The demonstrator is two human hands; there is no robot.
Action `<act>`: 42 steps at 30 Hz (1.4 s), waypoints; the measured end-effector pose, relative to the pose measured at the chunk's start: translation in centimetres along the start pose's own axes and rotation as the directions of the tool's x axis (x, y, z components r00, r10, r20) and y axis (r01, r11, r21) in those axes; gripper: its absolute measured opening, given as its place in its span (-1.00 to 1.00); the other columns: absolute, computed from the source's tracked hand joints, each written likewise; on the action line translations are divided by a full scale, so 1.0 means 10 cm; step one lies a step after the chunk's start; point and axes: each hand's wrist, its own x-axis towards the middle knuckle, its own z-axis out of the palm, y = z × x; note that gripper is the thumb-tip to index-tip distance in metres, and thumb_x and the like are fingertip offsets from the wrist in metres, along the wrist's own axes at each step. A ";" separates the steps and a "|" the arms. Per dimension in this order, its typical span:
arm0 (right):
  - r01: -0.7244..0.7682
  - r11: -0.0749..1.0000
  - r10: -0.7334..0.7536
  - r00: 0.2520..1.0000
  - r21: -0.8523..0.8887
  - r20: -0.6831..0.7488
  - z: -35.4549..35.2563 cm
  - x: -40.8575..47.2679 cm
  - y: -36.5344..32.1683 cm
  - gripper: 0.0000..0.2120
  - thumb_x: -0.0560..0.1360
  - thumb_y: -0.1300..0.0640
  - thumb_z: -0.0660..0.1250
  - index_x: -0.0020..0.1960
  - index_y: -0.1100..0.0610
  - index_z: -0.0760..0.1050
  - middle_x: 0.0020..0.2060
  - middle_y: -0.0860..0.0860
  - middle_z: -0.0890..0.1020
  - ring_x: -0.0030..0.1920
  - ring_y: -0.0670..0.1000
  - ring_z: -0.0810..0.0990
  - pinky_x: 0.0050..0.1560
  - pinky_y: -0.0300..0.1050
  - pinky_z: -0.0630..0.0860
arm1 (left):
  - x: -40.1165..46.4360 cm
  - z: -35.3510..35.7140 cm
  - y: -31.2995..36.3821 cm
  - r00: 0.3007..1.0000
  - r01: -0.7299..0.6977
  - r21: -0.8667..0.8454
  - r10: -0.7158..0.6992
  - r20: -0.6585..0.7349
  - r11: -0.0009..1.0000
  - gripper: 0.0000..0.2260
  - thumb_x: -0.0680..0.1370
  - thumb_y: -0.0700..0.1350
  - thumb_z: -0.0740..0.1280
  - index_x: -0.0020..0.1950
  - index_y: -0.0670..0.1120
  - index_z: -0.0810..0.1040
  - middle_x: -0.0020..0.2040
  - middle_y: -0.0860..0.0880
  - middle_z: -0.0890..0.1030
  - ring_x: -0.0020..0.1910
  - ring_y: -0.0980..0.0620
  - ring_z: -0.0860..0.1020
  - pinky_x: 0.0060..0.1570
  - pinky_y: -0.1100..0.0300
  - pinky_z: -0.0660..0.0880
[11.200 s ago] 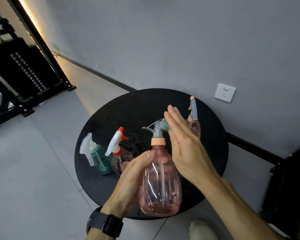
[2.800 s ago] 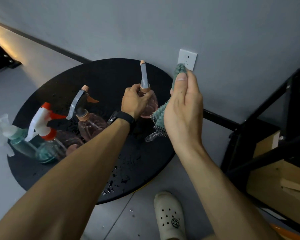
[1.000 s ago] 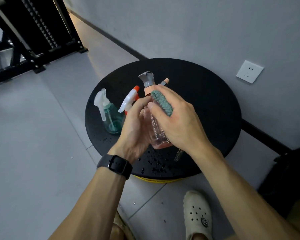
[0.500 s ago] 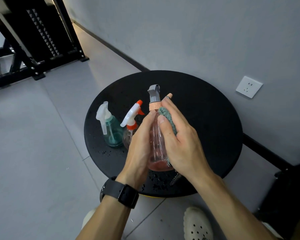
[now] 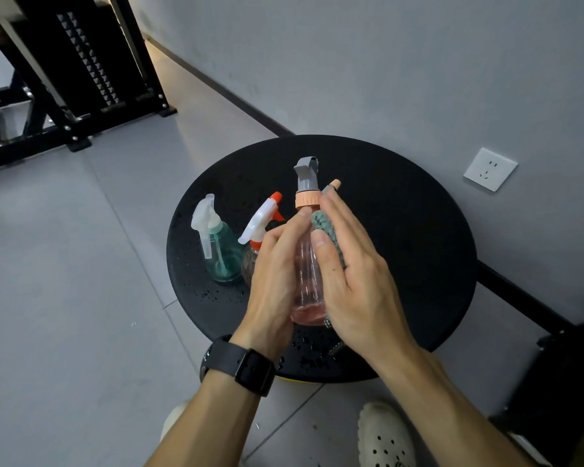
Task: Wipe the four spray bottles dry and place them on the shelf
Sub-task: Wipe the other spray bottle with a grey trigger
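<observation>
A plain indoor room, utility-like rather than homely; whether it is a workroom, a storeroom or part of a flat cannot be told. The floor (image 5: pixel 64 298) is laid with large pale grey tiles, and the wall (image 5: pixel 385 62) is bare grey with a dark skirting strip along its foot and a white socket (image 5: pixel 490 169) set low. A small round black table (image 5: pixel 402 230), speckled with water drops, stands by the wall. Black metal racks (image 5: pixel 81 69) stand at upper left, with a dark frame (image 5: pixel 560 372) at right.
</observation>
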 end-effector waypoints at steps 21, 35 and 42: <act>-0.114 0.994 0.114 0.993 0.000 0.030 -0.15 0.06 -0.01 -0.48 0.61 -0.10 -0.04 0.55 -0.06 0.01 0.53 -0.23 0.07 0.48 -0.35 -0.02 0.50 -0.25 0.08 | -0.01 0.03 -0.17 0.990 -0.032 0.288 -0.009 0.140 0.957 -0.59 0.51 0.26 0.30 0.21 0.06 0.66 0.23 -0.01 0.65 0.24 0.01 0.61 0.32 -0.15 0.47; -0.102 0.993 0.105 0.992 -0.055 0.065 -0.07 0.02 0.01 -0.47 0.60 -0.12 -0.06 0.55 -0.06 0.04 0.53 -0.23 0.10 0.48 -0.34 0.00 0.49 -0.26 0.11 | 0.06 -0.08 -0.19 0.999 0.024 0.221 -0.033 0.038 0.975 -0.43 0.46 0.35 0.34 0.29 -0.02 0.55 0.19 -0.13 0.65 0.13 -0.08 0.66 0.13 -0.16 0.58; -0.145 0.989 0.144 0.988 -0.016 -0.055 -0.22 0.12 0.03 -0.45 0.60 -0.10 -0.03 0.55 0.04 0.11 0.53 -0.14 0.14 0.49 -0.29 0.06 0.46 -0.37 0.06 | -0.02 -0.02 -0.20 0.983 0.049 0.285 -0.097 0.155 0.957 -0.54 0.45 0.20 0.40 0.27 -0.01 0.58 0.17 -0.05 0.67 0.19 -0.11 0.64 0.27 -0.25 0.50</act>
